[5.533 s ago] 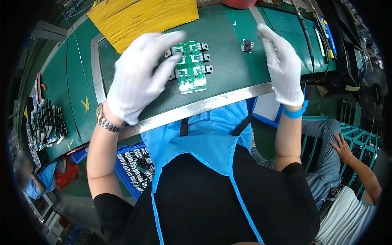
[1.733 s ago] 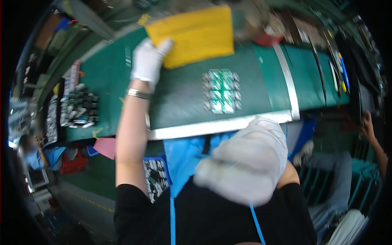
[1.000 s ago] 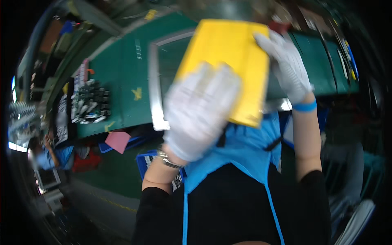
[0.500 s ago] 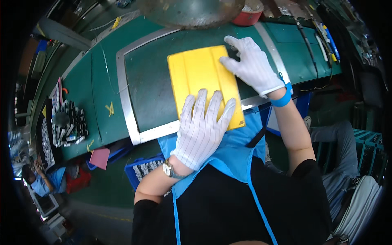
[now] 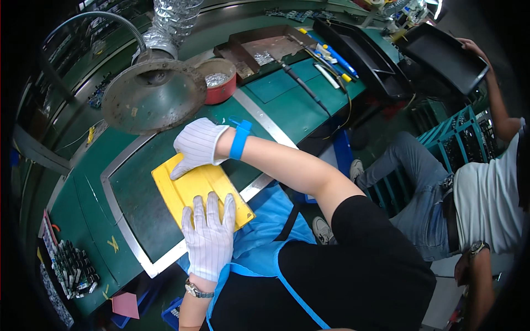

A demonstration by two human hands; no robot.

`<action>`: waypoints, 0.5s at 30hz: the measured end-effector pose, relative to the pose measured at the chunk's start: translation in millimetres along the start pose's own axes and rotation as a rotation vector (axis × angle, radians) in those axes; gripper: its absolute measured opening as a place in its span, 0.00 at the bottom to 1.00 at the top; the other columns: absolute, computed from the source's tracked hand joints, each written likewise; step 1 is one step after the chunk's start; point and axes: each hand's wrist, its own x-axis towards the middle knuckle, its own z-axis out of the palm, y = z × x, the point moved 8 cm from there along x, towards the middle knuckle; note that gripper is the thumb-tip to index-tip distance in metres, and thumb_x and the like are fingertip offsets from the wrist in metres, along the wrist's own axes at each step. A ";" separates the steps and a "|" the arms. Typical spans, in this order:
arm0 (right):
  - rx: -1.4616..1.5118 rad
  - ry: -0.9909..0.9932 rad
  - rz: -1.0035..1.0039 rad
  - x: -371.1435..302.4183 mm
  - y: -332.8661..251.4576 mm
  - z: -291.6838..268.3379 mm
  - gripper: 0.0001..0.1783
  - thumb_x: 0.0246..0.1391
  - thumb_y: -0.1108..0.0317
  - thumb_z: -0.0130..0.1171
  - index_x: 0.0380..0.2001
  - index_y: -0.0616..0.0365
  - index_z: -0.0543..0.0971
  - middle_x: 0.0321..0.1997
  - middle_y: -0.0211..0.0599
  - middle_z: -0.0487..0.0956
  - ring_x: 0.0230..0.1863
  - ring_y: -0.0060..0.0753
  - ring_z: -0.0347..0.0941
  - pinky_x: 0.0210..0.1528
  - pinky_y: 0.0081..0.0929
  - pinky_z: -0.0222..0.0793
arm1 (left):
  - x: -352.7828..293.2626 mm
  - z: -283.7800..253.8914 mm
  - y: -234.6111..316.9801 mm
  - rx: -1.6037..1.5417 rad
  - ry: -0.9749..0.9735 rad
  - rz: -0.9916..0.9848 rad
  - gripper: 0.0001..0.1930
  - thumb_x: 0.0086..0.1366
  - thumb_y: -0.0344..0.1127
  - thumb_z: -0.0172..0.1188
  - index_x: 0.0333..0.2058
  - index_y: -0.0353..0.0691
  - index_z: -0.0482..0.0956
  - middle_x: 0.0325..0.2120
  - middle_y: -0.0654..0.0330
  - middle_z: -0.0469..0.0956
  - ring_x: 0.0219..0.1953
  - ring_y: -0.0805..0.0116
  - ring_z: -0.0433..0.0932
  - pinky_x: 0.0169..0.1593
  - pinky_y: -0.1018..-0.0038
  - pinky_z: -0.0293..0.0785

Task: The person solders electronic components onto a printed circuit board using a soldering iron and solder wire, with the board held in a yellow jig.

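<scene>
left hand (image 5: 208, 243) laid flat, fingers spread, on yellow slab (image 5: 190, 190), probably to steady it; far end touched by right hand (image 5: 197, 144), finger closure can't be told. slab overhung past green tabletop's (image 5: 138, 193) near edge. metal hood (image 5: 160, 105) placed by far edge; black tray (image 5: 444, 60) held by co-worker (image 5: 486, 198) off right end.

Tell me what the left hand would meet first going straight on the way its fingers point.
Sliding across the yellow board it appears to rest on, the left hand would probably meet the right hand first, though relative height is unclear from this one view.
</scene>
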 end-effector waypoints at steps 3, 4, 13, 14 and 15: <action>0.029 -0.036 -0.019 9.3 2.7 4.3 0.45 0.43 0.23 0.54 0.25 0.64 0.84 0.24 0.51 0.81 0.29 0.51 0.80 0.31 0.40 0.74 | -0.1 2.2 -3.0 0.009 0.005 -0.028 0.23 0.63 0.36 0.51 0.58 0.49 0.72 0.55 0.48 0.72 0.58 0.46 0.71 0.63 0.46 0.58; 0.074 -0.086 0.001 12.9 5.3 8.8 0.47 0.43 0.21 0.53 0.26 0.64 0.84 0.24 0.51 0.81 0.29 0.52 0.80 0.32 0.40 0.74 | -0.1 1.8 -3.1 0.010 0.005 -0.023 0.23 0.63 0.35 0.51 0.58 0.49 0.73 0.55 0.48 0.73 0.58 0.46 0.71 0.63 0.46 0.58; 0.528 -0.254 0.017 -6.1 11.5 3.3 0.44 0.46 0.26 0.58 0.36 0.64 0.83 0.34 0.43 0.83 0.35 0.40 0.81 0.39 0.32 0.74 | -10.0 -1.0 -1.9 -0.040 0.150 -0.018 0.21 0.59 0.35 0.55 0.53 0.52 0.78 0.54 0.53 0.74 0.58 0.50 0.71 0.64 0.49 0.58; 0.578 -0.296 0.054 -10.6 13.2 1.4 0.40 0.48 0.30 0.61 0.39 0.64 0.82 0.34 0.40 0.83 0.35 0.35 0.80 0.39 0.29 0.74 | -10.4 -2.1 -2.7 -0.061 0.162 -0.007 0.22 0.58 0.36 0.57 0.53 0.53 0.78 0.54 0.53 0.74 0.59 0.51 0.71 0.64 0.50 0.58; 0.583 -0.295 0.053 -14.0 12.3 -3.6 0.40 0.48 0.30 0.61 0.39 0.64 0.82 0.34 0.40 0.83 0.35 0.35 0.80 0.39 0.29 0.74 | -11.3 -3.8 -3.1 -0.083 0.174 0.007 0.22 0.57 0.38 0.59 0.53 0.53 0.78 0.54 0.54 0.75 0.59 0.51 0.71 0.64 0.50 0.59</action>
